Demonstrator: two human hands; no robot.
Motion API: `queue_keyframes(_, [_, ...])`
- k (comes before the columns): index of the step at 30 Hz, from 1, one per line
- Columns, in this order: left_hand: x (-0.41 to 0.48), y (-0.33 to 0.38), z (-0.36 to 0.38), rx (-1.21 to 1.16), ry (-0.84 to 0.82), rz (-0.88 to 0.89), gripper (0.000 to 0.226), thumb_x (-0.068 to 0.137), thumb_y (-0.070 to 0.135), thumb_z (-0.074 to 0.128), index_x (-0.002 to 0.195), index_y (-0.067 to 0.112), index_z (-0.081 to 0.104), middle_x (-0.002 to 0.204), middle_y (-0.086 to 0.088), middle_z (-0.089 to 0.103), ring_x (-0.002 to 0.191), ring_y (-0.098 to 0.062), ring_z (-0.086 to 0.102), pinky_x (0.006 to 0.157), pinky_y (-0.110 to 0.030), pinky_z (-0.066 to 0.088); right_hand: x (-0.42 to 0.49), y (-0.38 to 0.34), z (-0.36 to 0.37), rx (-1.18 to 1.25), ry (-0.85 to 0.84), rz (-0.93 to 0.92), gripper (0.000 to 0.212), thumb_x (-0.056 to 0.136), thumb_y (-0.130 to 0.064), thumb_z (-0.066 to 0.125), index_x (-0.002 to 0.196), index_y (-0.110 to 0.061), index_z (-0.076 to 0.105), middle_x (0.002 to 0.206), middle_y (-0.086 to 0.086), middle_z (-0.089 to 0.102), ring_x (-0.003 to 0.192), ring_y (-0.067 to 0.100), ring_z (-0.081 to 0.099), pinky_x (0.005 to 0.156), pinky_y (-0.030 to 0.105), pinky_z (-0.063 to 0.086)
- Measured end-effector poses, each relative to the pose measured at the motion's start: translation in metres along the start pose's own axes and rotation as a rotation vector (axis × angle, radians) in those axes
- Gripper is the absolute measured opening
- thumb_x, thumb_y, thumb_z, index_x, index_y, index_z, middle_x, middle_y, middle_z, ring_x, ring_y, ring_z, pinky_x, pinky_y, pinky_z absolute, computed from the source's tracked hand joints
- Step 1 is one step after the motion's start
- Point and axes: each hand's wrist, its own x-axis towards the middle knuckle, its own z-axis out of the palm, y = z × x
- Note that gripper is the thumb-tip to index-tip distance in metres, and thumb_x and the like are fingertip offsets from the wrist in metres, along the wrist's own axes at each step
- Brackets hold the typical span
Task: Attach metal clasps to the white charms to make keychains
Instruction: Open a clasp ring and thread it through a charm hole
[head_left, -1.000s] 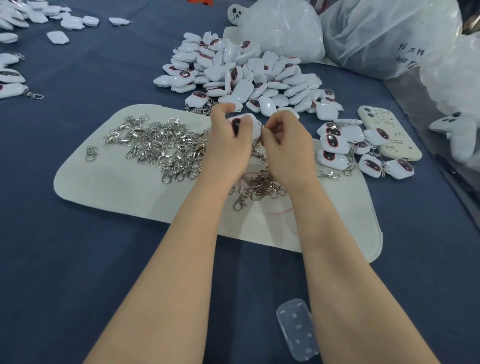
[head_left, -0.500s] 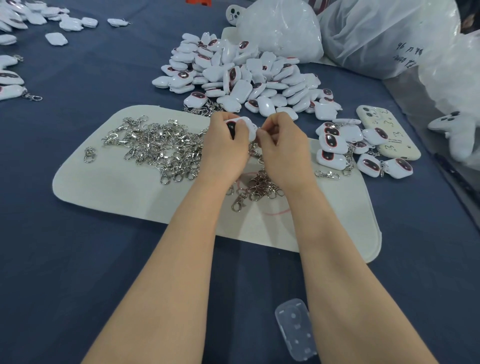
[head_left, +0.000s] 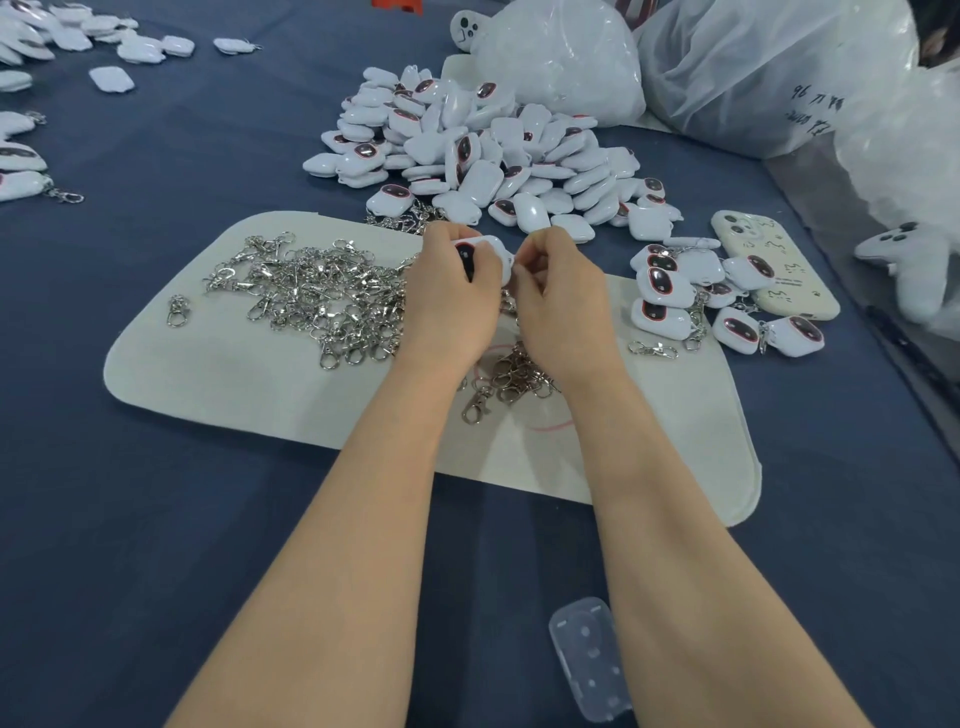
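left hand has its fingers wrapped round one white charm, holding it just above the far edge of the felt mat, probably so the loop end faces the right hand. right fingertips are pinching that end of the charm, can't tell if a clasp is in there. loose clasps are heaped on the mat, bare charms are piled beyond it, and finished keychains sit off its right edge. plastic bags are behind that, contents unclear.
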Motion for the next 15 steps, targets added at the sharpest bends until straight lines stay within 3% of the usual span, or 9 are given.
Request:
queue_keyframes(10, [-0.0011,-0.0014,-0.0032,0.051,0.009,0.016,0.02,0.097,0.016,0.044,0.112,0.006,0.049,0.078,0.012,0.047,0.064,0.001,0.046,0.054,-0.006,0.035,0.0018,0.0022,-0.0015,0.038,0.016,0.043,0.008,0.092,-0.007,0.054,0.089,-0.014,0.05,0.074,-0.009,0.053,0.074,0.013,0.052,0.069,0.021,0.041])
queue_keyframes(15, [-0.0018,-0.0012,-0.0012,0.087,0.007,0.046,0.021,0.097,0.016,0.043,0.114,0.005,0.048,0.085,0.001,0.051,0.071,-0.014,0.047,0.059,-0.018,0.031,0.002,0.0012,-0.0014,0.006,0.011,0.026,0.01,0.091,-0.005,0.053,0.088,-0.014,0.049,0.079,-0.001,0.057,0.076,0.016,0.053,0.069,0.023,0.04])
